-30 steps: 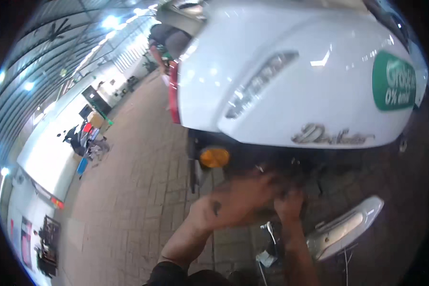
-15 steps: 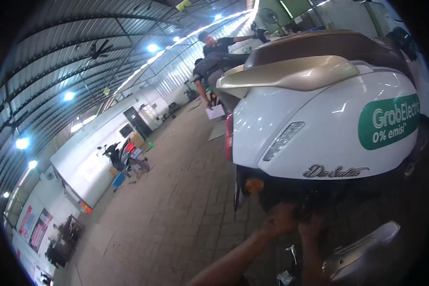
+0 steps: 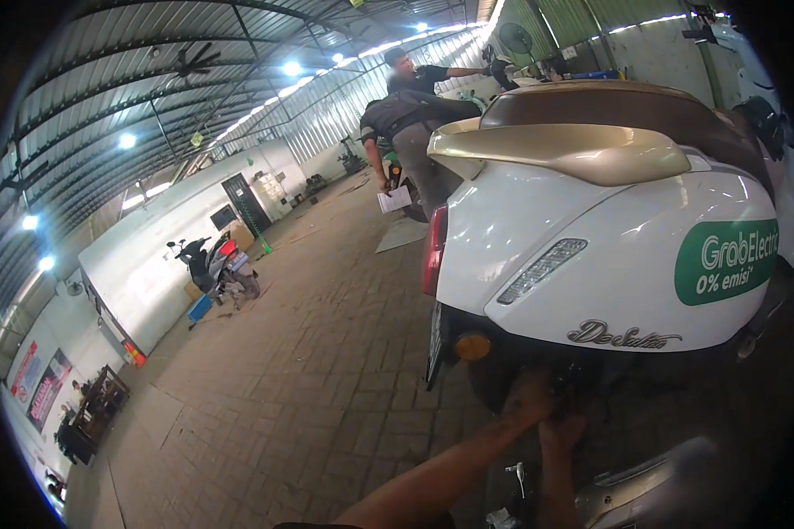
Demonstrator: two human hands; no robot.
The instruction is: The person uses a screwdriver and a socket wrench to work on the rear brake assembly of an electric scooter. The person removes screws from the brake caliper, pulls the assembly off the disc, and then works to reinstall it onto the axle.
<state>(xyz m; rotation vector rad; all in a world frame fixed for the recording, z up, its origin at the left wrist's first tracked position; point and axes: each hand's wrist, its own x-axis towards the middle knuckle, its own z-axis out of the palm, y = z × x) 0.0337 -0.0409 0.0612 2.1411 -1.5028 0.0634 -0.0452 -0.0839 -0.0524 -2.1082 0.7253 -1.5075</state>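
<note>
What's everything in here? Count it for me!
Scooter: one, white, right foreground
Seat: one, brown, atop scooter
Tail light: one, red, scooter's rear
Sticker: one, green, scooter's side
Round lamp or reflector: one, orange, below tail light
Loose panel: one, silver, lower right
Metal tool: one, silver, lower centre
Motorbike: one, black and red, left background
Co-workers: two, dark clothes, beyond scooter
Paper: one or more, white, held by co-worker
Brick paving: one floor, brown, centre
Left hand: one, bare, under scooter's rear
Right hand: one, bare, beside left
</note>
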